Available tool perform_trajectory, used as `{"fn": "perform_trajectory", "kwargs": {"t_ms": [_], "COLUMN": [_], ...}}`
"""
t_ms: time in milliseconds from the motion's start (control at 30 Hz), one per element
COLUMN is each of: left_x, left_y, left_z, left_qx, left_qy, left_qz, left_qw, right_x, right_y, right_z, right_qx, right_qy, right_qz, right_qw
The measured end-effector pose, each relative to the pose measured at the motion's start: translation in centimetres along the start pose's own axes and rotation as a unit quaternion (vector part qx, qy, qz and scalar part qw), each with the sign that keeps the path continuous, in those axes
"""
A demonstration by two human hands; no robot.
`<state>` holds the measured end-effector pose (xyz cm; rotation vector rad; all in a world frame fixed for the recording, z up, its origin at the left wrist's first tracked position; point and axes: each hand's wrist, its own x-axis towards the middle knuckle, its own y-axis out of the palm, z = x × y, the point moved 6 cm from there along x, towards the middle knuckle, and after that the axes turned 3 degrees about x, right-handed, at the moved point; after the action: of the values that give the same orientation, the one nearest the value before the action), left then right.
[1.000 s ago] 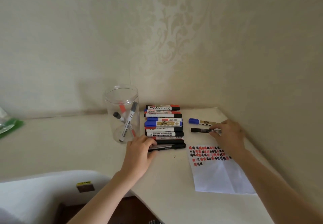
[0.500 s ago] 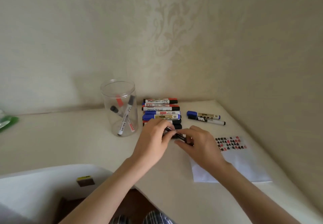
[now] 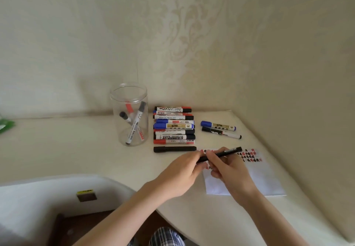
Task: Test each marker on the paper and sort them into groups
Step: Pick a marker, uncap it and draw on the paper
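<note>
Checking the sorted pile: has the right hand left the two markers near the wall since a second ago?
Yes. The right hand came toward the person, off the two markers, over the paper.

A slim black marker [image 3: 221, 154] is held tilted over the white paper sheet [image 3: 257, 176] with red and black test marks. A row of capped markers [image 3: 173, 128] lies side by side; two markers [image 3: 220, 129] lie apart to its right.

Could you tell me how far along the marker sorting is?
Done: red and black marks on the paper; two markers set apart. In hand: both hands hold a black pen. Left: the row and the jar's markers.
</note>
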<state>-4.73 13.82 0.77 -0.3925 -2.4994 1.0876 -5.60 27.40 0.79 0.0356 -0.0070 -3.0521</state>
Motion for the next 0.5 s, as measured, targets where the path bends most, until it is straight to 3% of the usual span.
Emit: {"fn": "perform_trajectory", "kwargs": {"t_ms": [200, 500], "left_x": [0.0, -0.1], "left_y": [-0.1, -0.2], "left_z": [0.1, -0.3], "left_qx": [-0.058, -0.11], "left_qy": [-0.021, 0.016], "left_qz": [0.001, 0.033], "left_qw": [0.998, 0.993], "right_x": [-0.5, -0.9], "right_y": [0.6, 0.3], "right_z": [1.2, 1.6], "right_qx": [-0.003, 0.005], "right_qy": [-0.026, -0.035], "right_qz": [0.041, 0.096], "right_qw": [0.999, 0.995]}}
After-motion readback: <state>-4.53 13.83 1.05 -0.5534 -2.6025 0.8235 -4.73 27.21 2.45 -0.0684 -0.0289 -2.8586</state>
